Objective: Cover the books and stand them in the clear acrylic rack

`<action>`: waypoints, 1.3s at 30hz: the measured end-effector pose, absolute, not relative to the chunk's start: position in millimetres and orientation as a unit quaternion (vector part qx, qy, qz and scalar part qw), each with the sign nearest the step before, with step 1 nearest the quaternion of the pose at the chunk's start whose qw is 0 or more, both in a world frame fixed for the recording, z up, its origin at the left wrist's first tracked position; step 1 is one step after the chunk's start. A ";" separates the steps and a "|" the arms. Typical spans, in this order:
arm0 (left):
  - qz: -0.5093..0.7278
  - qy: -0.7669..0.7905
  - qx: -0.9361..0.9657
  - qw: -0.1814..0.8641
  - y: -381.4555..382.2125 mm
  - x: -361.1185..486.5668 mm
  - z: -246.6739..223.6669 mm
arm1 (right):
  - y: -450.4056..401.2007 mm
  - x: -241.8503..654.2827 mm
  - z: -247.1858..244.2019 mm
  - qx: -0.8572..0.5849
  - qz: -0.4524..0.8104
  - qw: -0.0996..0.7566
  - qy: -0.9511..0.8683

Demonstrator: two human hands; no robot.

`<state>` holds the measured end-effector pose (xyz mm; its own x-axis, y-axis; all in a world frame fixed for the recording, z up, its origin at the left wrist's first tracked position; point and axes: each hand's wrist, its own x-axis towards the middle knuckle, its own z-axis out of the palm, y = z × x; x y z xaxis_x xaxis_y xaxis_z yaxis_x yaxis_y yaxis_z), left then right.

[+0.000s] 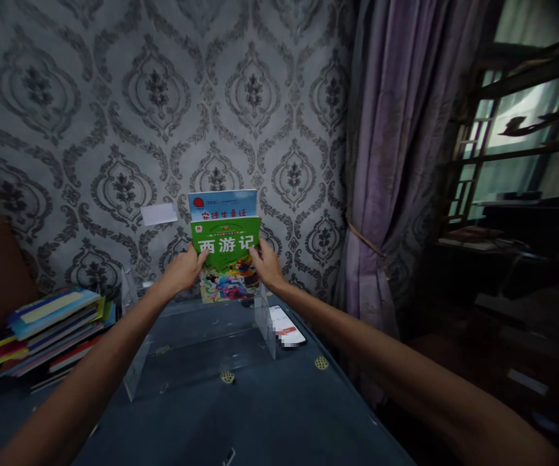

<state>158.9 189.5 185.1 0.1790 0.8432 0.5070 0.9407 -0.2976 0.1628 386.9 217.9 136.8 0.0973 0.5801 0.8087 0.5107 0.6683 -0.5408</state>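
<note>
At the far side of the bench [279, 421], right up by the patterned wall [221, 84], there's a green book [226, 259] held between two hands, so neither one is really nearer: left hand [184, 270] on its left edge, right hand [268, 265] on its right edge, pretty much level and a bit above the middle. Both sets of fingers are closed down to about book thickness, thumbs on the front cover, the rest tucked out of sight behind. A blue book [224, 202] pokes up past the top on the far side; honestly can't tell if the fingers have that one too or if it's standing on its own. Main thing for me is how the green book sits to the clear rack [264, 327]: it's above the rack's far part, bottom edge toward it, and I can't make out whether they touch. Long axis runs up and down, close to upright, title end up, cover facing the near side. Phone [286, 327] lies just right of the rack, and there's a messy pile [61, 327] of books off to the left.
</note>
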 end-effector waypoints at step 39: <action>-0.284 -0.618 -0.730 0.069 151.6 163.3 169.6 | 190.5 392.9 117.5 -0.349 0.130 0.668 -0.644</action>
